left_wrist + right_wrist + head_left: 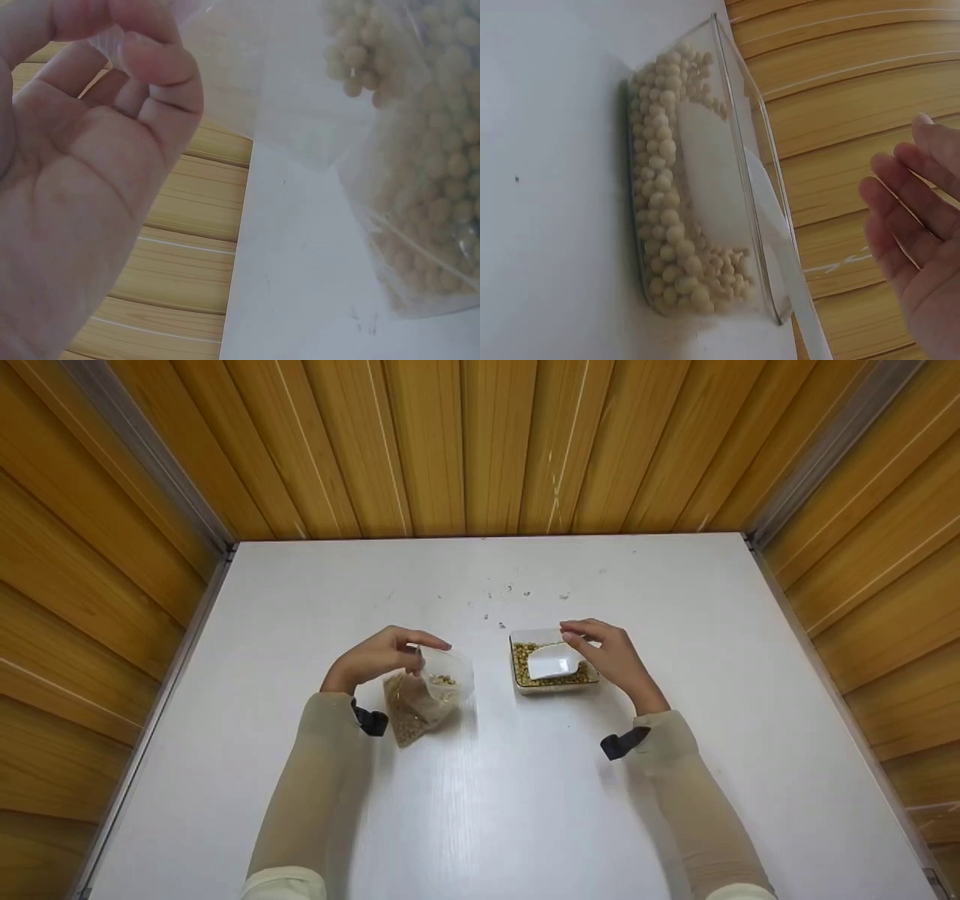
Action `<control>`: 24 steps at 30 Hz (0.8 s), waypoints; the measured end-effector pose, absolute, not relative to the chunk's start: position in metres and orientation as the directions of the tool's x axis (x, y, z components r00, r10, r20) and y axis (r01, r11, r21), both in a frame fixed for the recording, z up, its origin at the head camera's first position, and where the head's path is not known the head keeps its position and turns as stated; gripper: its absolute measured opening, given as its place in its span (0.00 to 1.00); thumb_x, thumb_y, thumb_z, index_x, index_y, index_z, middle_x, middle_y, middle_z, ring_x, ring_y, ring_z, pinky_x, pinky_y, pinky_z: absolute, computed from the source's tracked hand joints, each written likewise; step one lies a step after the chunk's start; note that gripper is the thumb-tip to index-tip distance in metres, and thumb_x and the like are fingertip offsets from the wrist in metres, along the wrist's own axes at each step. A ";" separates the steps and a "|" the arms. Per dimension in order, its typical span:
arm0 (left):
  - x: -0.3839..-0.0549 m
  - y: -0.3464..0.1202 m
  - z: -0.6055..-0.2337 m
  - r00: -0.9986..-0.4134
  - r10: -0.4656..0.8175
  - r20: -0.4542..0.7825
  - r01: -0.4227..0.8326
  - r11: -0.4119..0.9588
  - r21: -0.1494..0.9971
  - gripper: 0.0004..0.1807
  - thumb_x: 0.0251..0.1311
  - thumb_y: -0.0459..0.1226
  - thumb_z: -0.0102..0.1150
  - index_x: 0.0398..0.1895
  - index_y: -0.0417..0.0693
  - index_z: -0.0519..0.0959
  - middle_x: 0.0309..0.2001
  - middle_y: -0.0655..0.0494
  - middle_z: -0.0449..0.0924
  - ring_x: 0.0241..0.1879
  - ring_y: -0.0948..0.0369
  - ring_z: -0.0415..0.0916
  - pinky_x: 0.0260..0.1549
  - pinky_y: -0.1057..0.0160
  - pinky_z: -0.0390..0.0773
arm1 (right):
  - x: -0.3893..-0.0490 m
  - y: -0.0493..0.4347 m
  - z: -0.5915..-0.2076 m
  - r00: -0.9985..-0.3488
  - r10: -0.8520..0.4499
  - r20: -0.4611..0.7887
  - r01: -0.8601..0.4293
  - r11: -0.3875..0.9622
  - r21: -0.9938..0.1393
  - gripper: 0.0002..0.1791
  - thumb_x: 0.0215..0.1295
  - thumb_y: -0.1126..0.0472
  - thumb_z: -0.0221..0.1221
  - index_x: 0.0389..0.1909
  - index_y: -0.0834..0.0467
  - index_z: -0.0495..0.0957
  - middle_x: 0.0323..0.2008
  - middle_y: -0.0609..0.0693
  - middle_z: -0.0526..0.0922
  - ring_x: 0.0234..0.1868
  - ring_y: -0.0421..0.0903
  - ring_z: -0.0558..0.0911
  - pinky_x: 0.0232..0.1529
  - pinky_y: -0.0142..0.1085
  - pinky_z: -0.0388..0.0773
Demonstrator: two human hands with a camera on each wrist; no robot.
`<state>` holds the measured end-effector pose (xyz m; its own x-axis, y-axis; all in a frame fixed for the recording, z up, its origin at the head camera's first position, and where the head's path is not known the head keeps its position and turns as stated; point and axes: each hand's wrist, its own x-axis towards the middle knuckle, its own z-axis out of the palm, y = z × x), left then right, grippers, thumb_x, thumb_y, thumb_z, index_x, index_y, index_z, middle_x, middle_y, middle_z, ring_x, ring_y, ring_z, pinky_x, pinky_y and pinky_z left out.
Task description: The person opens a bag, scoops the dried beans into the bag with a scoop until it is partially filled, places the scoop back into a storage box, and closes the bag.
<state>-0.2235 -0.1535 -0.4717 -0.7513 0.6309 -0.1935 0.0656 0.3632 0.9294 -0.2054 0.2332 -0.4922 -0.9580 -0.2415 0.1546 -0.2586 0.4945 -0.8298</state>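
Note:
In the head view my left hand [379,658] pinches the upper edge of a clear plastic bag [424,701] partly filled with round pale beans. The left wrist view shows the thumb and fingers curled on the film, with beans [442,161] bunched in the lower part of the bag. A clear rectangular container [718,67] of similar beans [664,150] stands to the right of the bag. A white scoop [553,662] lies on those beans, its handle over the rim. My right hand [922,217] hovers beside the container with fingers extended, apart from the scoop in the right wrist view.
Both objects are on a white table [480,810]. Small dark marks [527,593] dot its surface beyond the container. Wood-patterned panels [465,450] enclose the back and both sides.

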 end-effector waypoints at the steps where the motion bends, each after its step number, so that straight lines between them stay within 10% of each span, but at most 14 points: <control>1: -0.224 -0.154 -0.472 -0.750 0.634 -0.190 0.066 0.358 0.931 0.24 0.57 0.27 0.49 0.57 0.50 0.80 0.63 0.55 0.73 0.30 0.62 0.77 0.42 0.58 0.78 | -0.203 0.228 -0.489 -0.964 -0.235 0.126 -0.229 0.487 -0.843 0.20 0.69 0.53 0.56 0.57 0.58 0.78 0.53 0.56 0.82 0.55 0.53 0.79 0.57 0.49 0.73; 24: -0.216 -0.146 -0.456 -0.763 0.608 -0.220 0.049 0.393 0.918 0.27 0.61 0.29 0.50 0.65 0.47 0.71 0.64 0.49 0.73 0.37 0.49 0.79 0.46 0.56 0.77 | -0.174 0.133 -0.510 -0.898 -0.433 -0.084 -0.105 0.396 -0.912 0.31 0.63 0.44 0.60 0.57 0.64 0.77 0.54 0.56 0.82 0.57 0.52 0.80 0.57 0.44 0.75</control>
